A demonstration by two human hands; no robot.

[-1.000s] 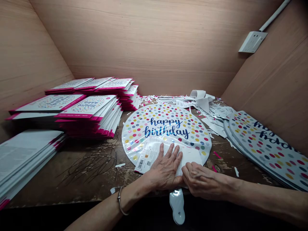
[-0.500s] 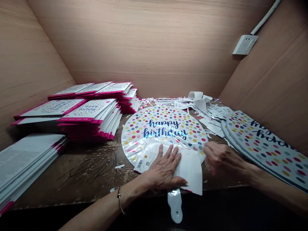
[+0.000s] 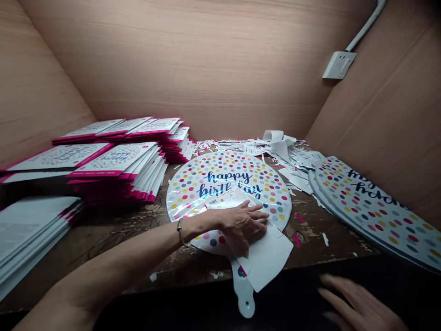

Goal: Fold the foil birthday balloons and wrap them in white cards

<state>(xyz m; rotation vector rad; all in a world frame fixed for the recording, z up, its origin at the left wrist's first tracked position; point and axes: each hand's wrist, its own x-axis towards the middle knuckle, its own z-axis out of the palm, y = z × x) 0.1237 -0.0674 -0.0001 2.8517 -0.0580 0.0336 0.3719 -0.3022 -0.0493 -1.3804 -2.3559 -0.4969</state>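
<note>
A flat round foil balloon (image 3: 182, 184) with coloured dots and "happy birthday" lies on the table in front of me. Its pale tail (image 3: 245, 294) hangs over the front edge. On the lower part of the balloon is a white printed card (image 3: 270, 257) with a barcode, turned at a slant. My left hand (image 3: 243, 225) rests on this card, fingers spread, the thumb pointing down near its lower left edge. My right hand (image 3: 358, 303), blurred, is off the table at the lower right, fingers apart and nothing visible in it.
Stacks of pink-edged folded cards (image 3: 113, 158) stand at the left, with more cards (image 3: 34, 225) nearer me. More dotted balloons (image 3: 386, 207) are piled at the right. Paper scraps (image 3: 285, 149) lie along the back, and pink strips (image 3: 296, 239) beside the balloon. A socket (image 3: 339, 64) hangs above.
The card has turned clockwise under my left hand. My right hand has left the balloon's right edge and dropped down past the table front, its fingers opening. Pink strips now show where it was.
</note>
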